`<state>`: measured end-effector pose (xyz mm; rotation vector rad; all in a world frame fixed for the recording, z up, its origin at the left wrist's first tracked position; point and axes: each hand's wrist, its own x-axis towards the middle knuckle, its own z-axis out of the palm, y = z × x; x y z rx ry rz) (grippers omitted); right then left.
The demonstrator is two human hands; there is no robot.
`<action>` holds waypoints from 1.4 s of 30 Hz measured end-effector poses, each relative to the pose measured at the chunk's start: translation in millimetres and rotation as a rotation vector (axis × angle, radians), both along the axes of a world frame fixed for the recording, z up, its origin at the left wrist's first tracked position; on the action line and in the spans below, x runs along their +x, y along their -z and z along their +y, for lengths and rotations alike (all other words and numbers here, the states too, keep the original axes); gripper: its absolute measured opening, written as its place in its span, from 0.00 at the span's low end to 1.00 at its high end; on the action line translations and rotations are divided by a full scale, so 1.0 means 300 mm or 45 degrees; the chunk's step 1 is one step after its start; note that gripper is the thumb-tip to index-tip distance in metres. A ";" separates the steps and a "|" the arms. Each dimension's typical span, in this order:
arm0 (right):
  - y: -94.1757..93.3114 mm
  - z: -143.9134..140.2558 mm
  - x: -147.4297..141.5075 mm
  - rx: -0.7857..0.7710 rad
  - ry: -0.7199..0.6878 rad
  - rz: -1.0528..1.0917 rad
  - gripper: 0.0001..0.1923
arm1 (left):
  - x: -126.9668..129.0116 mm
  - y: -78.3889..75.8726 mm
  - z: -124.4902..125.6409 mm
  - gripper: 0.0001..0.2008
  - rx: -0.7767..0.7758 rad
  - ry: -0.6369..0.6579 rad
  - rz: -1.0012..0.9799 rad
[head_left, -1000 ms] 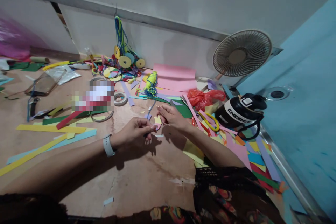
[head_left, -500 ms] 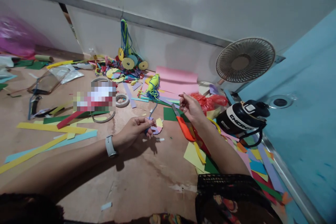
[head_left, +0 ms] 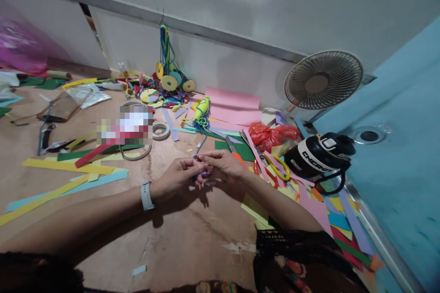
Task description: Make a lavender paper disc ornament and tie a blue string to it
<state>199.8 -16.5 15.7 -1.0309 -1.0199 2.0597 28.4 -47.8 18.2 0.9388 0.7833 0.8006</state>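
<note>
My left hand (head_left: 180,175), with a pale watch strap on the wrist, pinches a blue cord (head_left: 202,141) over the table. That cord runs back to a bundle of neon-yellow and blue cord (head_left: 201,109). Against the left fingertips, my right hand (head_left: 224,163) has its fingers pinched together; what lies between them is hidden. A scrap of purple paper (head_left: 208,170) shows at the fingers, mostly covered by the hands. Just beyond the right hand lies an orange box cutter (head_left: 238,159), partly hidden by it.
Scissors with red and yellow handles (head_left: 281,167) lie among paper scraps on the right, beside a black bottle (head_left: 318,155). A fan (head_left: 318,81) stands behind. A tape roll (head_left: 160,131) and paper strips (head_left: 68,166) lie left. Paper discs on cords (head_left: 168,83) hang at the wall.
My right hand has come down and left from above the box cutter to meet the left fingertips. The scalloped paper disc by the left hand is now mostly covered.
</note>
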 end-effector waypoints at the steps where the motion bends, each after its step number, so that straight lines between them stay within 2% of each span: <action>1: 0.002 -0.002 -0.001 -0.016 0.017 0.023 0.21 | 0.000 0.003 -0.001 0.15 -0.011 0.019 -0.007; 10: -0.004 0.006 0.003 0.047 0.050 0.124 0.13 | -0.006 -0.002 -0.004 0.16 -0.001 0.118 0.077; 16: -0.034 0.015 0.013 0.083 0.138 0.070 0.16 | -0.003 0.004 -0.004 0.17 -0.008 0.132 0.075; 24: -0.036 0.000 -0.011 0.119 0.150 0.121 0.19 | 0.000 0.028 -0.014 0.15 -0.011 0.146 0.044; 27: -0.063 -0.013 -0.006 0.188 0.200 0.109 0.18 | 0.005 0.030 -0.041 0.16 0.015 0.221 0.025; 31: -0.107 -0.020 0.014 0.269 0.214 0.095 0.16 | 0.012 0.013 -0.085 0.19 0.046 0.459 0.088; 34: -0.128 -0.013 0.028 0.285 0.268 0.076 0.16 | 0.006 0.005 -0.100 0.20 0.264 0.655 0.253; 38: -0.129 0.007 0.045 0.252 0.341 -0.004 0.14 | -0.013 -0.011 -0.103 0.15 0.913 0.898 0.454; 40: -0.120 0.016 0.050 0.234 0.277 -0.080 0.14 | -0.025 -0.034 -0.101 0.11 1.163 0.968 0.469; 42: -0.107 0.020 0.051 0.228 0.162 -0.156 0.15 | -0.037 -0.067 -0.090 0.11 1.316 0.993 0.525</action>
